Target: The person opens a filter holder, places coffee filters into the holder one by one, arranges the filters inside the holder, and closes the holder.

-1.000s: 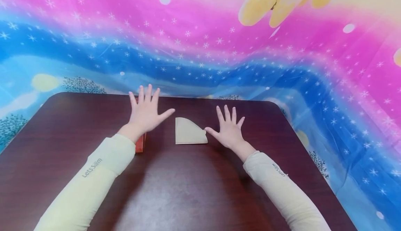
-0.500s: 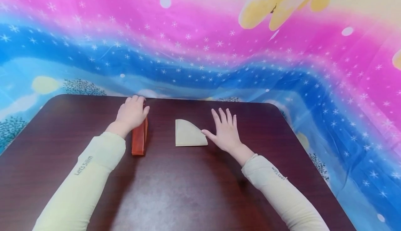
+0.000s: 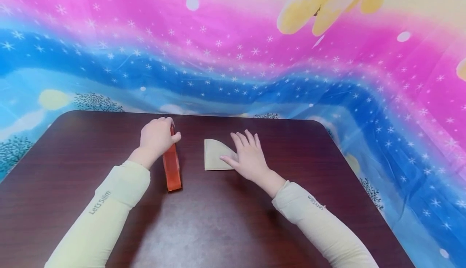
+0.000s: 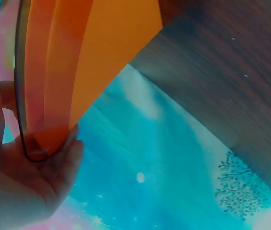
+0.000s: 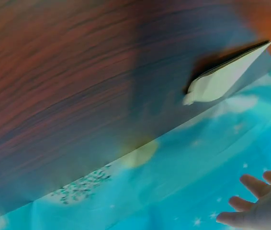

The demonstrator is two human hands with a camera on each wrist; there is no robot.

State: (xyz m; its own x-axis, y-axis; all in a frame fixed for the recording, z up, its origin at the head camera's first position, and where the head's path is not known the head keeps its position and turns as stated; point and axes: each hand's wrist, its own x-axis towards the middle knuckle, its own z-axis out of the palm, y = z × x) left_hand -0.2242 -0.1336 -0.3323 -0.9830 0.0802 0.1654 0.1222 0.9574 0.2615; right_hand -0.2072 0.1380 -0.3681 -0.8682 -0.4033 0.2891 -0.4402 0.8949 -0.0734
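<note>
My left hand [image 3: 154,139] grips the far end of a narrow orange see-through plastic case [image 3: 172,170], which stands on edge on the table. In the left wrist view, thumb and fingers hold the rounded end of the case [image 4: 59,62]. A beige, fan-shaped coffee filter paper [image 3: 214,155] lies flat to the right of it. Over the paper's right part is my right hand [image 3: 250,157], fingers spread and holding nothing; it hides that end. The right wrist view shows this hand [image 5: 262,203] apart from the filter paper [image 5: 221,81].
Everything is on a dark brown wooden table [image 3: 204,227] with rounded far corners. A pink and blue snowflake-patterned cloth [image 3: 233,58] hangs behind it and along the right side.
My left hand, spread a second ago, has closed around the orange case and shifted it right and nearer. My right hand has moved left over the filter paper.
</note>
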